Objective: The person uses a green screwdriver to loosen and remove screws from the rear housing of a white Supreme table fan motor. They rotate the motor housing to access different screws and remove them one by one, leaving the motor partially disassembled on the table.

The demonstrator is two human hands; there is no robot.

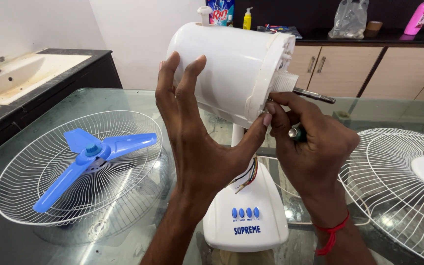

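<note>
The left hand (192, 122) lies flat against the white motor housing (226, 64) of a table fan, fingers (180, 73) spread up over its curved side and the thumb hooked under its front rim. The housing sits tilted on a white neck above the fan's base (246, 216), which stands on the glass worktop (123, 98) and carries four blue buttons (245, 212). Coloured wires (247, 177) hang loose below the housing.

The right hand (315, 147) is at the housing's front face, just below the metal shaft (315, 95). Its fingers curl together around a dark-handled tool (298, 132), mostly hidden in the palm, with the fingertips pinched close against the rim of the housing. A red thread (332, 233) circles the wrist.

To the left on the worktop lies a white wire guard (35, 162), with the blue three-blade fan blade (92, 157) resting inside it. A second wire guard (398, 181) lies at the right. A sink (20, 73) sits beyond the worktop at the left.
</note>
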